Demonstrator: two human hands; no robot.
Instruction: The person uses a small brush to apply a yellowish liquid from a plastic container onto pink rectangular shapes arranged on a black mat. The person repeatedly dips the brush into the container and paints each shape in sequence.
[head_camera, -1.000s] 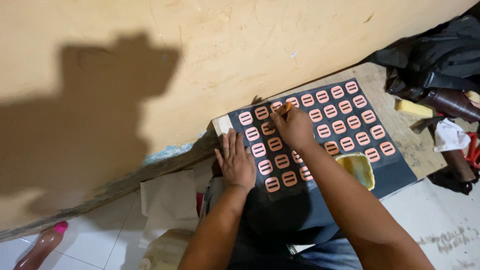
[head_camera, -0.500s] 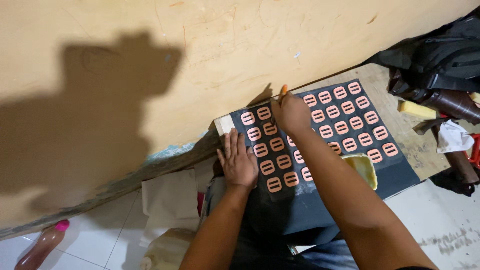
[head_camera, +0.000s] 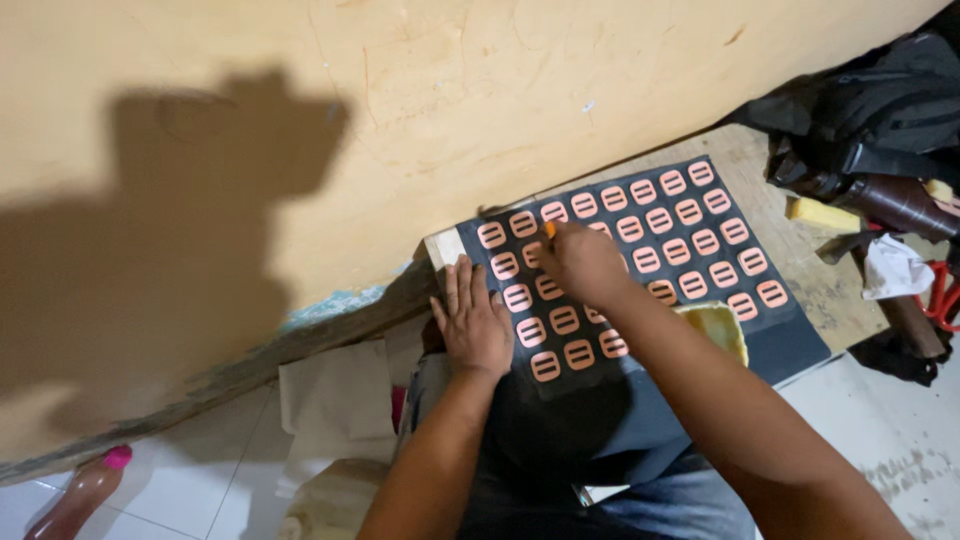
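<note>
Since the earlier frames the right hand (head_camera: 583, 262) has slid leftward along the top rows of the dark sheet (head_camera: 640, 250), from nearer the far edge toward the upper left corner. It is closed around a small orange-tipped tool (head_camera: 549, 229), probably a brush or stick, though only the tip shows past the fingers. The left hand (head_camera: 474, 322) lies open and flat, fingers together, pressing the sheet's near left edge beside the orange slotted pieces (head_camera: 562, 320). These sit in slanted rows whose long axis climbs toward the wall (head_camera: 420, 110). A yellow pad (head_camera: 722, 328) lies just right of the right forearm on the wooden desk (head_camera: 835, 300).
</note>
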